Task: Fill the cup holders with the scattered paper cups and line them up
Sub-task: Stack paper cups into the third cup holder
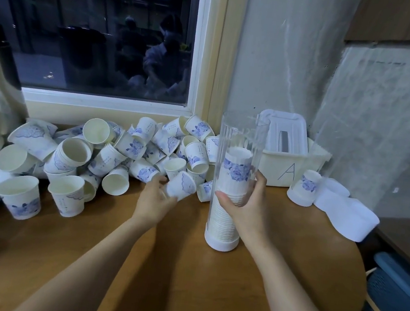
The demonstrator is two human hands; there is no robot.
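The holder [240, 134], a clear tube on a white base [220, 243], is standing upright on the table [181, 278]. Inside it a stack [236, 171] of nested cups is sitting bottoms up, reaching a little over halfway up the tube.

The right hand [243, 200] is gripping the holder at mid-height. Its thumb is lying across the front, and its fingers are curling round the right side.

Just left of the holder, the left hand [155, 198] is holding a cup [182, 186] with a blue flower print. The fingers are curling round the cup, which is tilting with its bottom toward the holder. Cup and holder are near each other but not touching.

Farther left of the holder and behind the left hand, a pile [120, 151] of loose cups is lying on the table. Some are lying on their sides, some are standing upright, and a few are nesting in each other. The pile is reaching back to the sill of a dark window [105, 30].

Behind and to the right of the holder, a white bin [294, 165] marked "A" is sitting against the wall. Right of the holder, an upturned cup [305, 186] is resting on the table, with a white cap [345, 218] lying just beyond it.
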